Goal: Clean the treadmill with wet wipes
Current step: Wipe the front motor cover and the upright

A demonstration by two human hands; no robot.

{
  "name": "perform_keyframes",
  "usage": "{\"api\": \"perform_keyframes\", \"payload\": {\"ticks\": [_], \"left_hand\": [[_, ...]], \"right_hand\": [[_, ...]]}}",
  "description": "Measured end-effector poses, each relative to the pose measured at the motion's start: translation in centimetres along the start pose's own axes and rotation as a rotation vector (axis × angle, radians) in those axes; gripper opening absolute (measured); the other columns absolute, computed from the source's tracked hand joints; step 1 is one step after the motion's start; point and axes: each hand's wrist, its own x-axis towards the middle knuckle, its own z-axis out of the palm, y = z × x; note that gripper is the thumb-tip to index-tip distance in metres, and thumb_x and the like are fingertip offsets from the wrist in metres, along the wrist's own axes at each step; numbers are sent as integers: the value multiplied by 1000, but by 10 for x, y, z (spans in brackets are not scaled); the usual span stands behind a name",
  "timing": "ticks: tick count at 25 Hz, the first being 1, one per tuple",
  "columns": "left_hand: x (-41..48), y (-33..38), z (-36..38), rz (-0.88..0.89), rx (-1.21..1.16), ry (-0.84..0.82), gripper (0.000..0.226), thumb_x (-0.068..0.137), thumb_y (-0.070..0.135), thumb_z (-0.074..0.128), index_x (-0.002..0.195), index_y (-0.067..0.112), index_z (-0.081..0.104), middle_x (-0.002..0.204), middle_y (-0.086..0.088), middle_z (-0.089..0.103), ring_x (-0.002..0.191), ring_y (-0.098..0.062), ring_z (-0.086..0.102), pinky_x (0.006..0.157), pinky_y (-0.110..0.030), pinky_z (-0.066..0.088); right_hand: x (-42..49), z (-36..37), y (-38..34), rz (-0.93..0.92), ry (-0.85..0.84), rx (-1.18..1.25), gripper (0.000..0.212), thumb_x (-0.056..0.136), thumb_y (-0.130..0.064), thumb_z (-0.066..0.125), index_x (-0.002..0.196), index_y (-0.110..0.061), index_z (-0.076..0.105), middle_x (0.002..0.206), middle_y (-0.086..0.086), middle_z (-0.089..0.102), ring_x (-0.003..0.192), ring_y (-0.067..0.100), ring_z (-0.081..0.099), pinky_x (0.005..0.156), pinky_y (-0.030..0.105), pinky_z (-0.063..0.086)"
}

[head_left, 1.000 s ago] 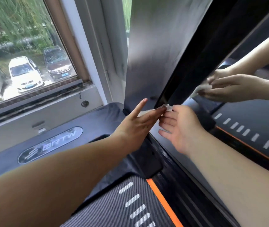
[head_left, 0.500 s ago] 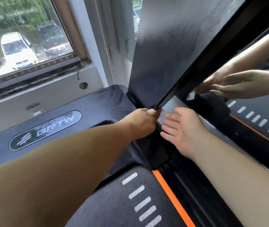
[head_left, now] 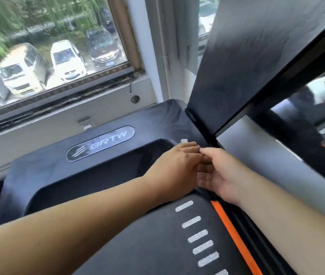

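On the treadmill's (head_left: 58, 175) dark front cover, right of the logo (head_left: 100, 143), the left hand (head_left: 174, 171) curls over a wet wipe (head_left: 184, 140), its white corner showing at the fingertips (head_left: 189, 145). The right hand (head_left: 221, 173), loose and empty, touches it alongside.

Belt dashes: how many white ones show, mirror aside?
6 dashes, in one column left of the orange stripe, running from mid-frame down to the bottom edge, where the last is cut off; more may be hidden.
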Motion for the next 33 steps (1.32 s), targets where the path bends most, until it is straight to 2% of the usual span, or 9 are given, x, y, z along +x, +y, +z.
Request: {"api": "perform_keyframes", "payload": {"ticks": [3, 6, 9, 12, 16, 20, 24, 27, 33], "left_hand": [[-28, 4, -41, -41, 116, -5, 32, 84, 9, 49, 103, 7, 75, 107, -5, 73, 110, -24, 63, 107, -29, 44], [-66, 21, -70, -164, 90, 122, 30, 85, 13, 49, 96, 5, 76, 101, -6, 75, 102, -21, 64, 98, -22, 47], [-106, 45, -92, -501, 9, 316, 35, 81, -8, 57, 103, 11, 77, 118, -3, 70, 110, -19, 66, 93, -36, 54], [-139, 69, -122, -997, -172, 445, 47, 80, -9, 67, 118, 20, 72, 136, 9, 58, 119, -6, 62, 98, -29, 54], [-165, 109, -176, -1405, -825, 650, 62, 77, 3, 85, 132, 11, 59, 116, -6, 73, 94, -14, 75, 70, -29, 60], [-185, 142, -219, -1498, -1099, 634, 41, 86, 15, 77, 125, 8, 70, 117, -9, 75, 95, -15, 71, 67, -23, 52], [-210, 123, -206, -1428, -1401, 705, 37, 95, 14, 66, 131, 5, 65, 126, -16, 70, 118, -27, 67, 94, -36, 58], [-217, 79, -178, -1397, -1447, 724, 32, 98, 14, 60, 128, 6, 67, 122, -14, 72, 111, -24, 70, 81, -32, 60], [-231, -8, -160, -1317, -1623, 811, 50, 98, 20, 58, 142, -3, 53, 133, -24, 64, 121, -36, 64, 100, -51, 54]], "right_hand": [[-10, 39, 6, 86, -177, 145, 32, 105, -30, 48, 90, -14, 71, 79, 9, 71, 68, 25, 71, 66, 38, 58], [-25, 69, 19, 226, -389, 299, 25, 98, -20, 54, 101, -7, 75, 93, 8, 70, 80, 21, 71, 73, 33, 58], [-37, 93, 51, 259, -423, 355, 16, 94, -8, 59, 102, -2, 72, 89, 9, 68, 80, 17, 67, 70, 30, 61], [-51, 119, 75, 168, -416, 201, 12, 93, -3, 59, 101, -12, 61, 99, 12, 70, 78, 21, 69, 73, 37, 56], [-93, 161, 71, 54, -534, 209, 27, 91, -3, 69, 112, -16, 59, 101, 14, 71, 76, 25, 73, 62, 38, 59], [-149, 189, 74, -64, -716, 44, 31, 86, -14, 81, 113, -17, 65, 92, 2, 72, 64, 14, 69, 57, 31, 56], [-135, 197, 89, -208, -591, -174, 36, 80, -26, 87, 110, -20, 67, 106, 7, 74, 79, 21, 74, 63, 32, 58], [-102, 202, 90, -155, -604, -205, 58, 74, -35, 90, 122, -15, 65, 115, 15, 74, 95, 31, 75, 76, 41, 62], [-61, 208, 109, -91, -457, -64, 70, 73, 1, 80, 137, -13, 53, 112, 13, 76, 83, 23, 76, 55, 27, 56]]}}
